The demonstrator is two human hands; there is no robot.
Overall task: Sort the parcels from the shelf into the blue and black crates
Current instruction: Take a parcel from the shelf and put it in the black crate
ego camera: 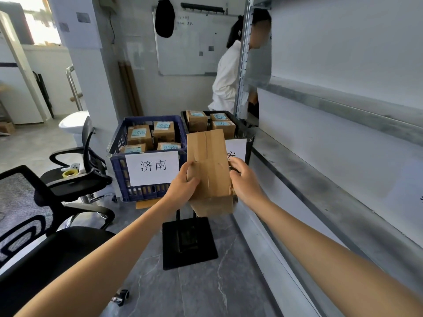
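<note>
I hold a brown cardboard parcel [210,170] with both hands in front of the two crates, its taped plain side facing me. My left hand [184,184] grips its left edge and my right hand [242,179] grips its right edge. The blue crate [119,163] stands at left with a white paper sign and several labelled parcels [139,135] inside. To its right, the black crate [249,133] also carries a white sign and holds three parcels [196,120]. At right, the grey metal shelf [320,179] shows bare boards.
Two black office chairs [41,213] stand at left, one with a tape roll [69,173] on its seat. A black stand base [188,243] sits on the floor under the crates. A person in white [226,83] stands behind the shelf post.
</note>
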